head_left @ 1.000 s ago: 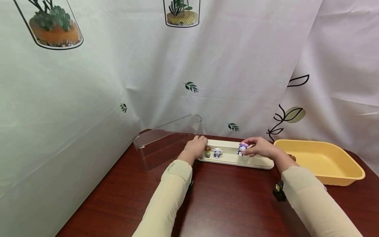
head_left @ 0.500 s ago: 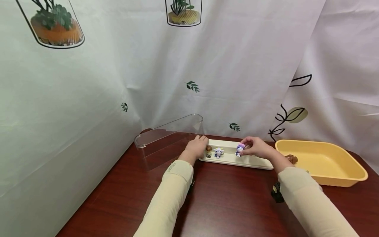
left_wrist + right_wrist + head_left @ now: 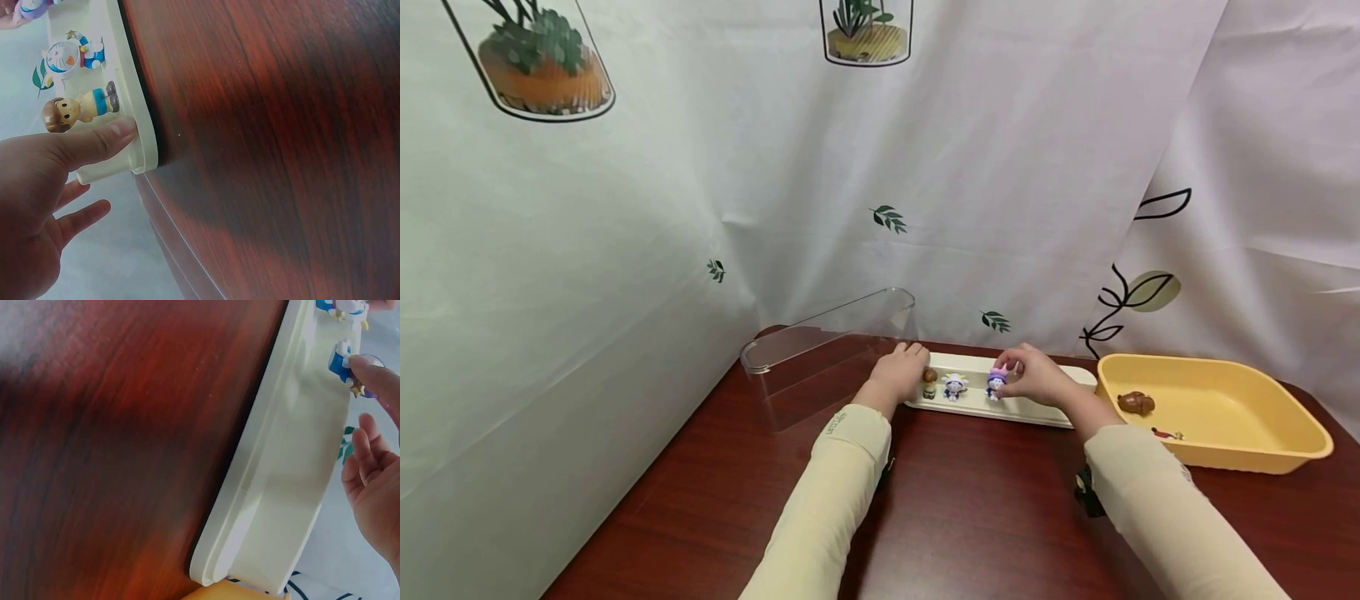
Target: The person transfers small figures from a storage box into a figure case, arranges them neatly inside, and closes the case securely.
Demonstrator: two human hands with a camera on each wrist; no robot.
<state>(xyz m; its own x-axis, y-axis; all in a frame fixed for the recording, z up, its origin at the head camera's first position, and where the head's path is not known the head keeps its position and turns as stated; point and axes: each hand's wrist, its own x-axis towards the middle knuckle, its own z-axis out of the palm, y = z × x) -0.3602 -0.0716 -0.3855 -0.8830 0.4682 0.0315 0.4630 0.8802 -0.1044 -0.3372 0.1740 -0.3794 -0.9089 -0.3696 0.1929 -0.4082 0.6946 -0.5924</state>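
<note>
Head view: your right hand [image 3: 1036, 379] pinches a purple-hatted figurine [image 3: 996, 382] at the cream tray [image 3: 1047, 412], right of a white-hooded figurine [image 3: 954, 387].
Left wrist: your left hand [image 3: 37, 178], fingers loosely spread, lays its thumb on the tray's end beside a brown-haired figurine [image 3: 76, 110].
Right wrist: your thumb presses the pinched figurine; foot contact is unclear.

Long cream plastic tray [image 3: 974, 392] sits near the back of the dark red wood-grain table [image 3: 970, 500], clear plastic box [image 3: 805, 377] to its left, rounded yellow plastic basin [image 3: 1232, 412] just to its right with a lumpy brown thing [image 3: 1136, 403] in the basin's left part. On the tray, left to right: small brown-haired figure [image 3: 929, 384], then small white-and-blue figure [image 3: 954, 387], with a small purple-topped figure [image 3: 996, 383] farther right between the fingers of the right hand [image 3: 1037, 379] (can't tell if it's touching down).
</note>
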